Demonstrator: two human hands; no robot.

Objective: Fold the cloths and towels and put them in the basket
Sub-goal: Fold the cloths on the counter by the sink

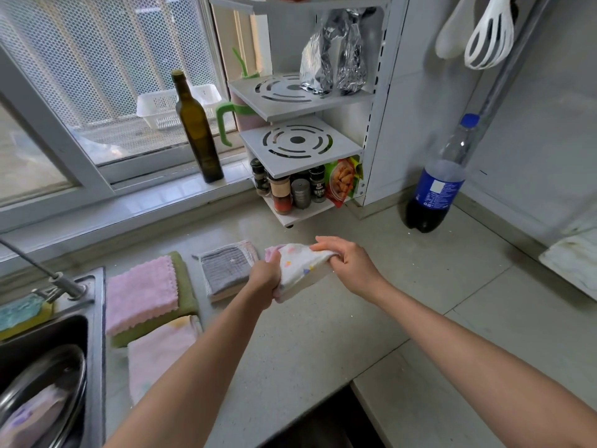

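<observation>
Both hands hold a white cloth [302, 265] with small coloured spots just above the counter. My left hand [266, 279] grips its near left corner and my right hand [344, 260] pinches its far right edge. Left of it a folded grey cloth [224, 270] lies on a pinkish one. Further left a folded pink cloth [140, 294] rests on a green cloth [185, 286]. A pale pink towel [161, 350] lies folded nearer me. A white basket [161, 106] sits outside behind the window mesh.
A dark glass bottle [197, 130] stands on the sill. A white shelf rack [300, 143] with spice jars fills the corner. A blue-labelled soda bottle [436, 185] stands at the right. The sink [45, 367] with a pan lid is at left.
</observation>
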